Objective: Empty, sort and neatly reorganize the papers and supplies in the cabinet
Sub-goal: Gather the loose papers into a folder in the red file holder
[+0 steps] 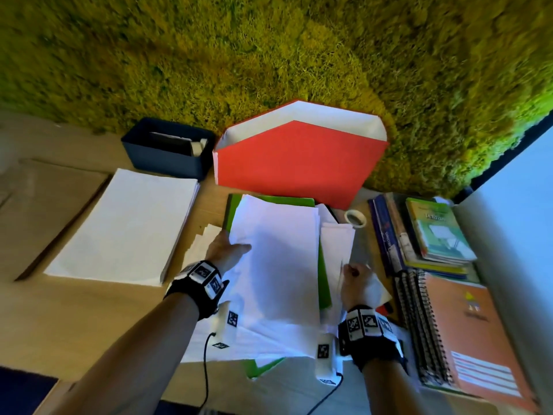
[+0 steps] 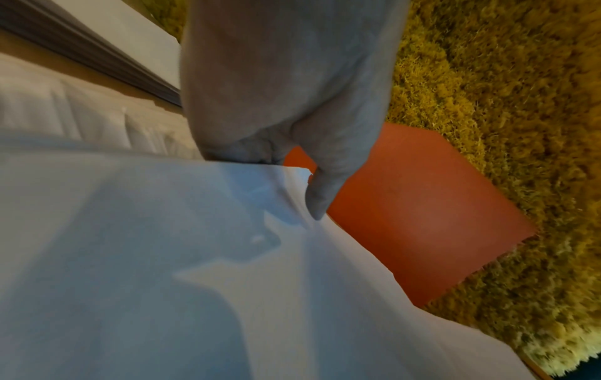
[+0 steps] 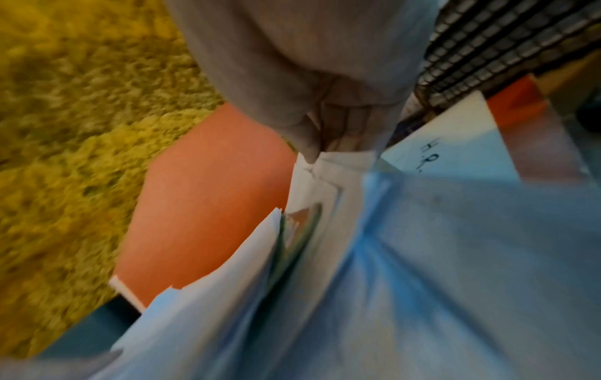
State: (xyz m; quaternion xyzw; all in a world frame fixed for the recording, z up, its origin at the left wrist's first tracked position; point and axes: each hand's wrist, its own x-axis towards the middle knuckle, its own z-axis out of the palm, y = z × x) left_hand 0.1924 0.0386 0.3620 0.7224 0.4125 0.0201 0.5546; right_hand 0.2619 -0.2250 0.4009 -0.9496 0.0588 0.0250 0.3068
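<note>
Loose white sheets [image 1: 276, 259], thin and slightly rumpled, fanned over a glossy green folder [image 1: 324, 283], just in front of the stiff red folder [image 1: 299, 163]. Left hand [image 1: 226, 250] grips the sheets' left edge, thumb on top. Right hand [image 1: 357, 283] pinches a few sheets at the right edge. Neat flat ream [image 1: 125, 226] left of the red folder; spiral notebooks [image 1: 449, 327] to its right.

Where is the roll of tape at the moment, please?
In the head view, the roll of tape lies on the table right of centre, just below the red folder, between the loose white papers and the stack of books.
</note>
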